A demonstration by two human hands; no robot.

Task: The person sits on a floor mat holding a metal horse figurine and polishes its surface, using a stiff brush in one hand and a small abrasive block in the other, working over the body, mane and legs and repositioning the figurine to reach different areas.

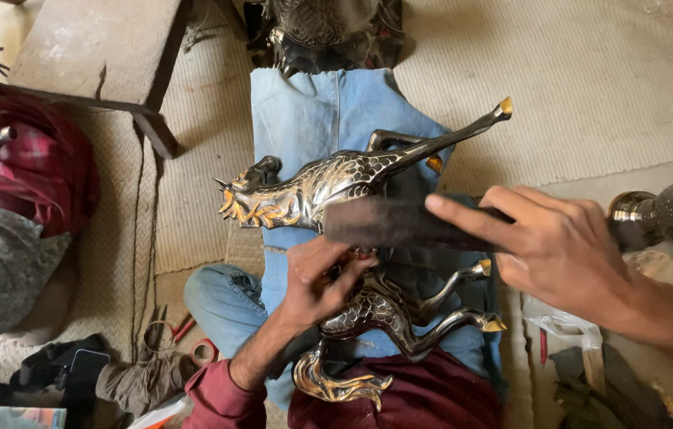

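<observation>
1. The silver and gold metal horse figure (336,191) lies across the denim-clad lap (305,111), head at nine o'clock.
2. The left hand (317,278) pinches its belly.
3. The right hand (547,242) grips a blurred dark flat tool (388,222); a slip could scratch the finish or nick fingers.

horse figure (328,187) on lap, wooden block (90,48) behind-left

I am steadying a metal horse figure (336,187), silver with gold hooves and mane, lying across my lap on blue cloth (305,111). My left hand (317,278) is gripping its belly. My right hand (551,242) is pressing a dark, motion-blurred tool (384,222) against its body. Woven mat (591,79) underneath.
</observation>
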